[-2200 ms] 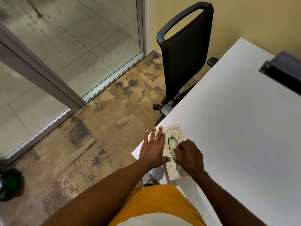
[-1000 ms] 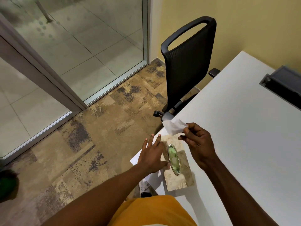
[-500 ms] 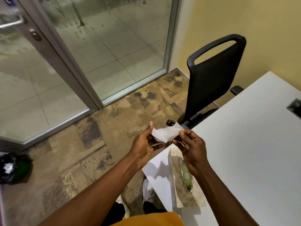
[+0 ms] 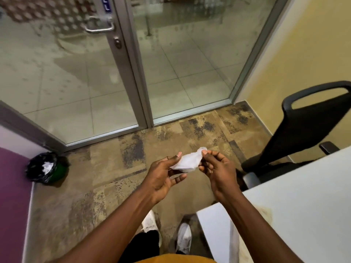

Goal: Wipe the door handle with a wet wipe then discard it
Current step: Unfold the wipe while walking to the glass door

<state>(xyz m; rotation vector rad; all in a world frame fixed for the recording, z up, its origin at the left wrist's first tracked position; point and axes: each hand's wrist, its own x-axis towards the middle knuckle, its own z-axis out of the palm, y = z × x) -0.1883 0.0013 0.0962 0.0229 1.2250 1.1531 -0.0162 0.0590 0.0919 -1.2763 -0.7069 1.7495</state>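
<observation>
Step in hand: readying the wipe. Crumpled white wet wipe [image 4: 187, 162] pinched between left hand [image 4: 164, 174] and right hand [image 4: 218, 170], both closed on it, mid-frame. Curved silver metal door handle [image 4: 99, 28] at 11 o'clock, untouched. Next: approach and wrap wipe around it.

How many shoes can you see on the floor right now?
2. The left shoe is on the carpet below the left forearm; the right shoe sits beside it, next to the white table corner. Both are partly covered by the trouser legs.
</observation>
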